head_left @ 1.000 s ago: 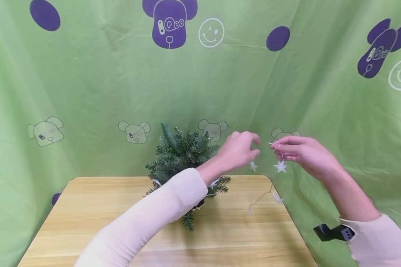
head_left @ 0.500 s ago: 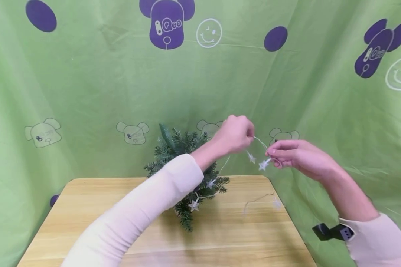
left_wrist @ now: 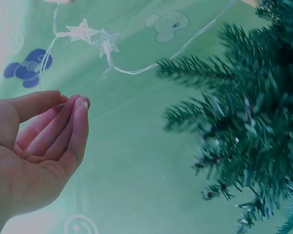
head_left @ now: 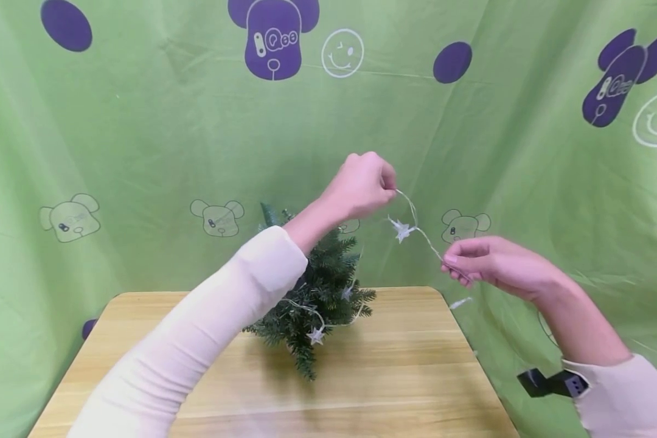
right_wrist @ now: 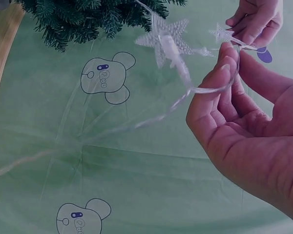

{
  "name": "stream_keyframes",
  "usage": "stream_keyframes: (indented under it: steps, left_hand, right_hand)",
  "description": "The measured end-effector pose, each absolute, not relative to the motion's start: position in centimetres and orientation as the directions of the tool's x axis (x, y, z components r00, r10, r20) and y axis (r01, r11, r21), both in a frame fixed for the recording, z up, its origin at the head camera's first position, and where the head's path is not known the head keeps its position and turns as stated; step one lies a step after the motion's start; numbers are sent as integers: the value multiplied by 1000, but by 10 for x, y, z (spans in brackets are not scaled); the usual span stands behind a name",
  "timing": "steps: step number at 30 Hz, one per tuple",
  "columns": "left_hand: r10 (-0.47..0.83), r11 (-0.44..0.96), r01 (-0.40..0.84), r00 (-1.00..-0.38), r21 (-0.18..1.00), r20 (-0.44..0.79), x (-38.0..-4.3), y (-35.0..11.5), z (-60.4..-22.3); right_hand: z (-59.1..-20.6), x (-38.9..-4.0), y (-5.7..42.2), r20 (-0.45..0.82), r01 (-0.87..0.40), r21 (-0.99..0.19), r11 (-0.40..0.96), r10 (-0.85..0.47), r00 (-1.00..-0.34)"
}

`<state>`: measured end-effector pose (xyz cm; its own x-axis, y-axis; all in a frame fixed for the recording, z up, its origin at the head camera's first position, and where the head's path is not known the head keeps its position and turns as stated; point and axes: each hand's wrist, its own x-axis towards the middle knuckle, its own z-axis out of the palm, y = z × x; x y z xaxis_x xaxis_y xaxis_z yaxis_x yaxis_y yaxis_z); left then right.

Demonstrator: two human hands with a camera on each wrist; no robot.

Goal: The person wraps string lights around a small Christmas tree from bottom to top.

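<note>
In the head view, my left hand (head_left: 361, 182) is raised over the right side of a small artificial Christmas tree (head_left: 331, 277), pinching the clear wire of a star string light. My right hand (head_left: 504, 267), lower and further right, pinches the same wire. Between them hangs a clear star (head_left: 401, 230). In the left wrist view, two stars, one of them a ridged star (left_wrist: 106, 45), hang beyond the fingertips, and wire runs over to the branches (left_wrist: 200, 68). Close to my right fingers in the right wrist view is a large star (right_wrist: 168, 41). Another star (head_left: 316, 335) lies against the tree's lower front.
The tree stands on a light wooden table (head_left: 416, 377). A loose star (head_left: 460, 303) hangs below my right hand near the table's right edge. Behind is a green printed curtain (head_left: 197, 121). A black strap piece (head_left: 553, 383) sits at my right cuff.
My left hand has closed on the wire and moved up and left, drawing a length of it out from my right hand. My right hand has dropped slightly. More of the tree's lower front shows.
</note>
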<state>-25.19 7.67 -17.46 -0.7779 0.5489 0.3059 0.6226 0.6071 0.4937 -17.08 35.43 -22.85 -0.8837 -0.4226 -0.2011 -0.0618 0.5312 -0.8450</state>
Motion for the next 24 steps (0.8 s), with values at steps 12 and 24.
stream_keyframes:
  steps: [12, 24]
  left_hand:
    - [457, 668, 514, -854, 538, 248, -284, 63, -192]
    - [330, 692, 422, -907, 586, 263, -311, 44, -197]
  right_hand:
    - [-230, -171, 355, -213, -79, -841, 535, -462, -861]
    - [-234, -173, 356, -212, -58, -835, 548, -417, -884]
